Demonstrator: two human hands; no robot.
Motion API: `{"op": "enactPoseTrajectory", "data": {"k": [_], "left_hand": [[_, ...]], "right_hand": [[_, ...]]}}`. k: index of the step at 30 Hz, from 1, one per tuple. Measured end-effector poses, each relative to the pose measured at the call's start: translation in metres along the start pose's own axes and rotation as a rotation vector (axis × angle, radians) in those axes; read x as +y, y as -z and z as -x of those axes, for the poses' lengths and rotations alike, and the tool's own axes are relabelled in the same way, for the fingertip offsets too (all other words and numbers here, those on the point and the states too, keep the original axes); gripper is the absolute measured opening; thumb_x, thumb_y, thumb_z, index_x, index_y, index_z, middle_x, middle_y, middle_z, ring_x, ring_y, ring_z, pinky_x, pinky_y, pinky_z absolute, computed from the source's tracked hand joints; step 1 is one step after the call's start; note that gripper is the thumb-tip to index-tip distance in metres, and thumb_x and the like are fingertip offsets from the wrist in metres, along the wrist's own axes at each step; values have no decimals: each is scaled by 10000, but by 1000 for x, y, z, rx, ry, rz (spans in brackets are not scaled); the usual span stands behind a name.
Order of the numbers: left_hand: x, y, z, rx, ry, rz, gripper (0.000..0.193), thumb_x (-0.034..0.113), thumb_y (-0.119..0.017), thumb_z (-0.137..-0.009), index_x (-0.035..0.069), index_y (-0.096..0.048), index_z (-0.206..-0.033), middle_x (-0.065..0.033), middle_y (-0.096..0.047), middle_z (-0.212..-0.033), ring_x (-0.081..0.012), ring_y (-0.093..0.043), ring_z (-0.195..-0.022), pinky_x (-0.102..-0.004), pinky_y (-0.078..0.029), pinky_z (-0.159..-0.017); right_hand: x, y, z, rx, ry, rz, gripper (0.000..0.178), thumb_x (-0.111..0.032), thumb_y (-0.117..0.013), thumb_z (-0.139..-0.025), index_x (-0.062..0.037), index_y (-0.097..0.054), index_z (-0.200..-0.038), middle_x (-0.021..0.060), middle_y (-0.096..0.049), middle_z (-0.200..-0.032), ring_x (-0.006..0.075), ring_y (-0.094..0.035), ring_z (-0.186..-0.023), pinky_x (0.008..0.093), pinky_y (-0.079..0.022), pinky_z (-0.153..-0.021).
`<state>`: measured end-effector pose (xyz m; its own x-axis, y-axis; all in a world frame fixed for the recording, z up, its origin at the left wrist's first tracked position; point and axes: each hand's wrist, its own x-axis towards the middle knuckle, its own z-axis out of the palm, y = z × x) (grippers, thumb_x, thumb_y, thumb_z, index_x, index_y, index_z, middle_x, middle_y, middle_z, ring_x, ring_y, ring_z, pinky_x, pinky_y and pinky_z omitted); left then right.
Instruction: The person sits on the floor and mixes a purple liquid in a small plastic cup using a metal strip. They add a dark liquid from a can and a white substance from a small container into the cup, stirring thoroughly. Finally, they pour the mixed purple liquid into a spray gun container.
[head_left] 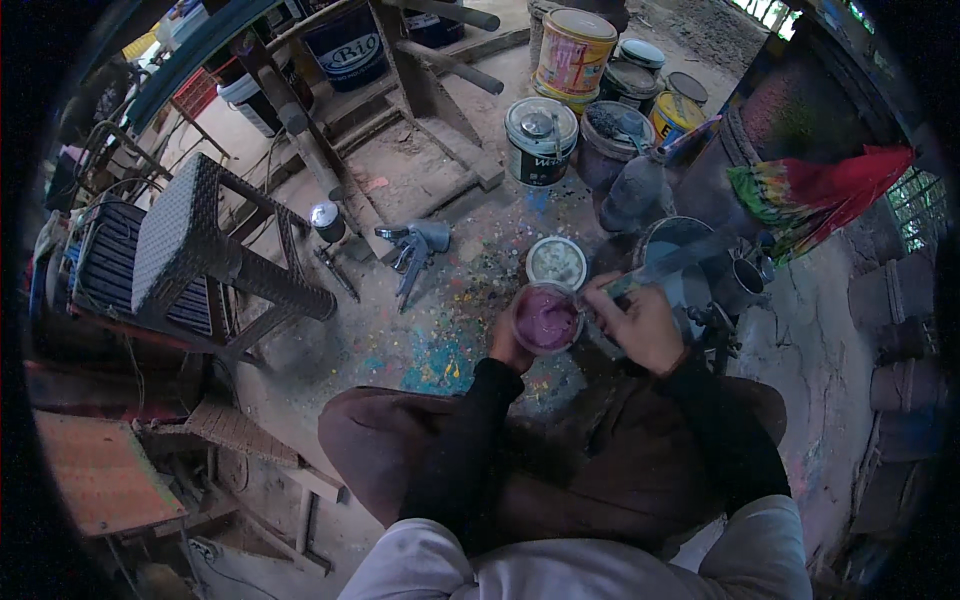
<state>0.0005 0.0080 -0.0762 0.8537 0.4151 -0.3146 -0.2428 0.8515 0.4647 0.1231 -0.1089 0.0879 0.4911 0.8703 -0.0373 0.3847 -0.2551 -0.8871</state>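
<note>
My left hand (pixel 510 345) is wrapped round the side of a round cup of purple-pink paint (pixel 547 318), which is held in front of my crossed legs. Just to its right, my right hand (pixel 642 325) is closed in a pinch on a flat, pale grey-blue stirring tool (pixel 665 268). That tool slants up to the right, and its lower end by the cup is hard to make out. Right behind the cup stands an open round tub of whitish stuff (pixel 557 263).
A spray gun (pixel 412 250) lies on the paint-spattered floor, with a small metal cup (pixel 327 221) nearby. A woven stool (pixel 215 240) stands left. Paint cans (pixel 541 145) crowd the back, a dark bucket (pixel 685 245) stands right, and a colourful cloth (pixel 820 195) hangs beyond.
</note>
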Motion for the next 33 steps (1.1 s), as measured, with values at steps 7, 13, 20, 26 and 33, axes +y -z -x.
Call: {"op": "enactPoseTrajectory", "data": {"k": [7, 13, 20, 26, 33], "left_hand": [[-1, -3, 0, 74, -8, -12, 422, 377, -348, -919, 60, -491, -1157, -104, -567, -1103, -234, -572, -993, -375, -476, -860], [8, -19, 8, 131, -7, -5, 368, 313, -365, -921, 59, -493, -1154, -104, -572, -1093, -234, -579, -984, -380, -491, -846], [5, -16, 5, 99, -36, 22, 376, 324, -351, -926, 57, -496, -1146, -110, -571, -1097, -230, -580, -980, -381, -499, -833], [10, -6, 10, 167, -153, -228, 436, 383, -335, -928, 46, -499, -1153, -97, -564, -1119, -235, -569, -996, -388, -479, -862], [30, -21, 37, 339, -170, -252, 377, 349, -401, -918, 68, -512, -1144, -72, -573, -1103, -203, -569, -988, -379, -487, -824]], "right_hand": [[10, 6, -6, -43, 11, -57, 192, -169, -541, -886, 13, -576, -933, 16, -552, -667, 62, -514, -562, 204, -404, -471], [-23, 38, -6, 17, -50, -276, 192, -159, -487, -909, 14, -562, -945, 44, -552, -691, 76, -515, -562, 216, -428, -474], [-30, 26, -2, -20, 339, 178, 148, -109, -577, -848, -5, -576, -953, 48, -565, -773, 87, -536, -607, 242, -434, -514], [-43, -10, -9, -366, 706, 210, 230, -132, -609, -799, -19, -589, -999, 95, -607, -895, 196, -588, -792, 313, -465, -682], [62, 14, -87, -121, 32, 246, 253, -221, -552, -861, 28, -600, -871, 71, -588, -632, 123, -562, -532, 253, -453, -503]]}}
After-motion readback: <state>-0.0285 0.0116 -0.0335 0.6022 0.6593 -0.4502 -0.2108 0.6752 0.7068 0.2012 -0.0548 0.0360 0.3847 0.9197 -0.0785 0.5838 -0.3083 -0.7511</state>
